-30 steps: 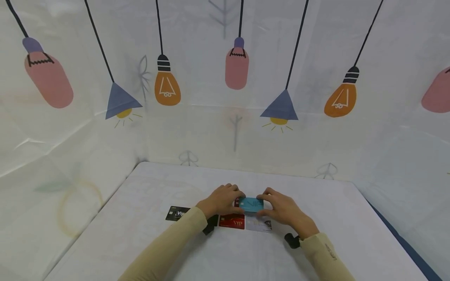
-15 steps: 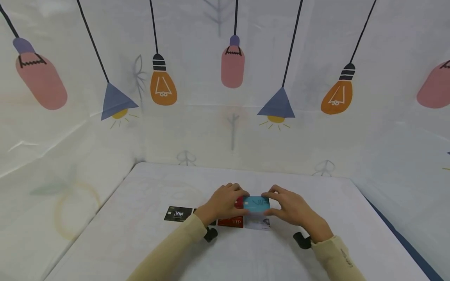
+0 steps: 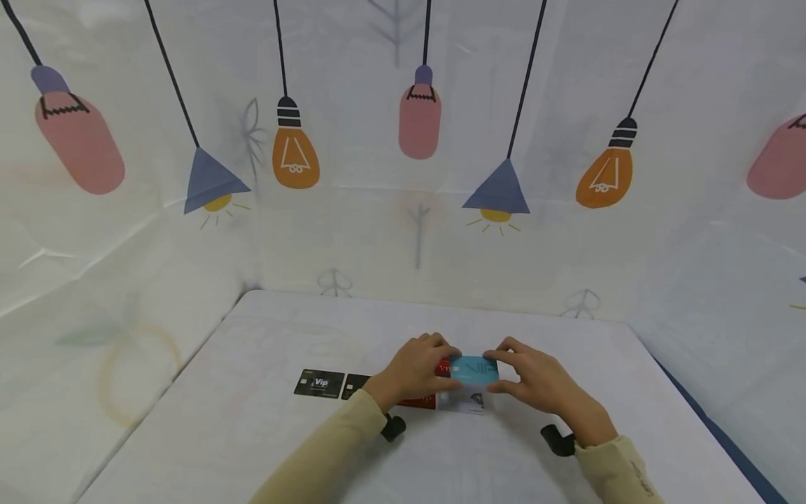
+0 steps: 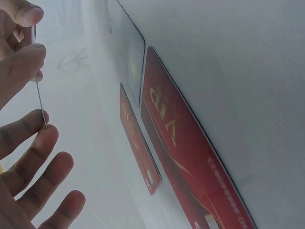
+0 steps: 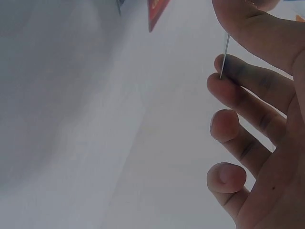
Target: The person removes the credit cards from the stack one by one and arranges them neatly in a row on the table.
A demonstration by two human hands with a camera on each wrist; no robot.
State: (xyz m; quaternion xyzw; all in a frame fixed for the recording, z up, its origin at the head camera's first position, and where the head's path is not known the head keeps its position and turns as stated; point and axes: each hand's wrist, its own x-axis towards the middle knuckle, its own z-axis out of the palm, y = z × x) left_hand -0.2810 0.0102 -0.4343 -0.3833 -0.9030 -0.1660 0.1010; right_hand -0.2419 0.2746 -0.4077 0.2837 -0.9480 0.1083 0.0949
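Note:
A light blue card is held off the white table between both hands. My left hand pinches its left edge, and my right hand pinches the right one. The left wrist view shows the card edge-on as a thin line between the fingertips. Below it lie a red VIP card, a second red card behind that, and a pale card. From the head, my left hand and forearm partly hide the red cards.
On the left of the table lie a black VIP card and another dark card, partly covered by the left arm. A white sheet printed with lamps hangs behind the table.
Both hands have moved to the right together, carrying the blue card. More of the dark cards on the left showed half a second ago than a second ago. The cards on the table keep their places.

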